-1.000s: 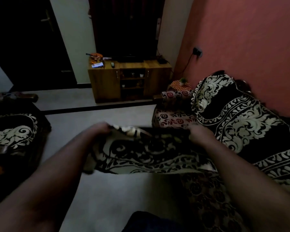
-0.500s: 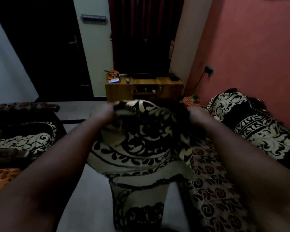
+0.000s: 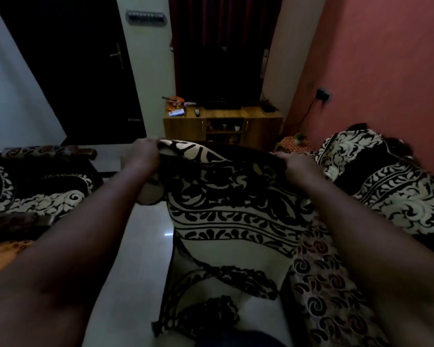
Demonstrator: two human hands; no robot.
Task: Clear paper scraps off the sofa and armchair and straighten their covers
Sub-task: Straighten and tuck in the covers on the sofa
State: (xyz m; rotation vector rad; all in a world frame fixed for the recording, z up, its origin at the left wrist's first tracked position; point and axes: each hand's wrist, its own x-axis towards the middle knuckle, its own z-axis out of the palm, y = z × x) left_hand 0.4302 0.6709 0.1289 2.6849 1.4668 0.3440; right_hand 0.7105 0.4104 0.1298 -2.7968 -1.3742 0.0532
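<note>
Hands: left hand (image 3: 143, 154) and right hand (image 3: 296, 166) each grip the cover's (image 3: 226, 196) top edge, mid-frame.
Sofa (image 3: 336, 284): lower right, beneath the cover.

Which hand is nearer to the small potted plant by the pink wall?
The right hand. It grips the cover just below-left of the potted plant. The left hand grips the cover's other end, far to the plant's left.

Black-and-cream floral sofa cover (image 3: 226, 196), lifted off the seat by its top edge, hanging in folds toward the floor. Sofa (image 3: 323, 284) at right, red-swirl upholstery exposed. Armchair (image 3: 35, 196) at left, draped in matching cover.
</note>
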